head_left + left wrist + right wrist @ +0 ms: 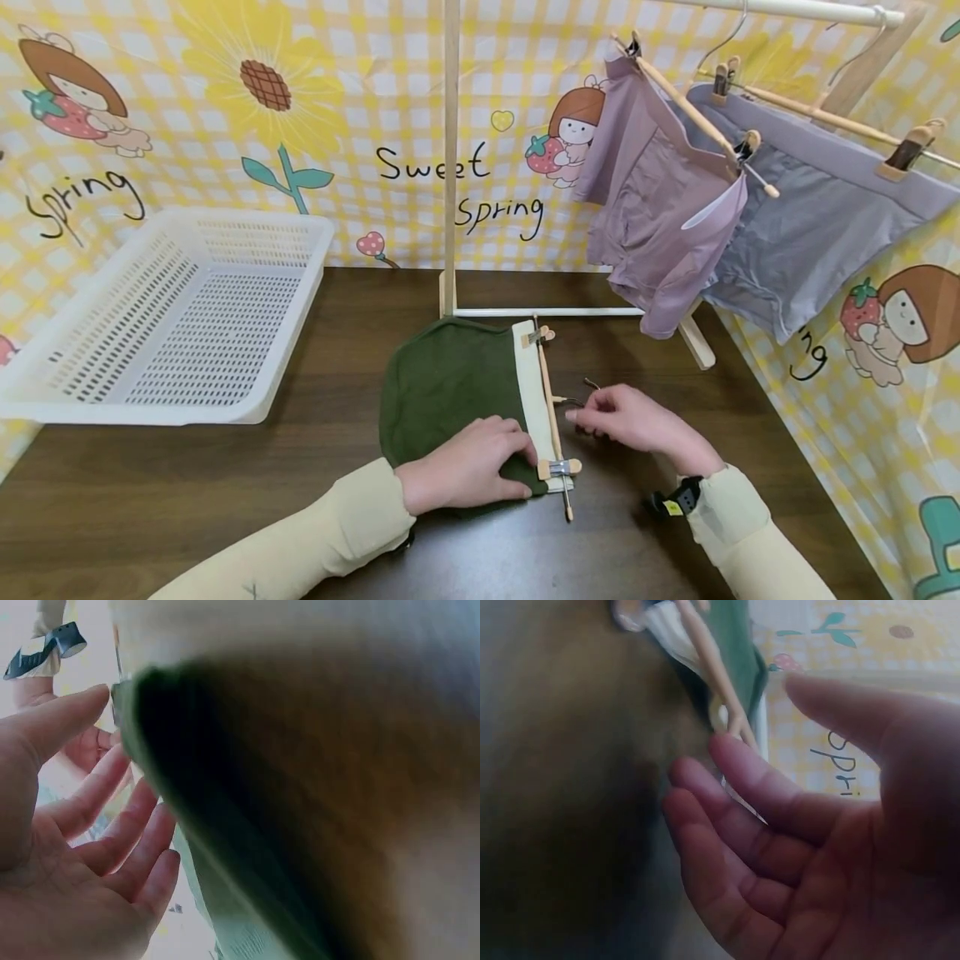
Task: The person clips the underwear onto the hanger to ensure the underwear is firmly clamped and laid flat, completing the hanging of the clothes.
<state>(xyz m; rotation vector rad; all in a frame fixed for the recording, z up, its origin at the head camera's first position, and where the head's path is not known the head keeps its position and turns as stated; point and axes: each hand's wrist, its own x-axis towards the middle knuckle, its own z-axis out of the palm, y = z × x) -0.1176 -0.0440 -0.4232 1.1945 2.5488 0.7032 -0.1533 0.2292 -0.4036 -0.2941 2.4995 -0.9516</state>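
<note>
A dark green garment (450, 375) with a cream waistband (529, 379) lies flat on the table. Two clips, a near one (558, 469) and a far one (537, 336), fasten the waistband to a wooden hanger (552, 408). My left hand (472, 467) rests on the garment's near side, fingers towards the waistband; the left wrist view shows them loosely bent at the cloth (139, 742). My right hand (626, 421) is beside the hanger's metal hook (572, 402). In the right wrist view its thumb stands apart from the bent fingers (697, 817), which partly hide the hook.
A white perforated basket (292, 333) stands at the left. On the rack (450, 167) at the back right, a mauve garment (645, 175) and grey shorts (795, 200) hang from clip hangers. A patterned cloth (375, 100) covers the walls behind the brown table (300, 483).
</note>
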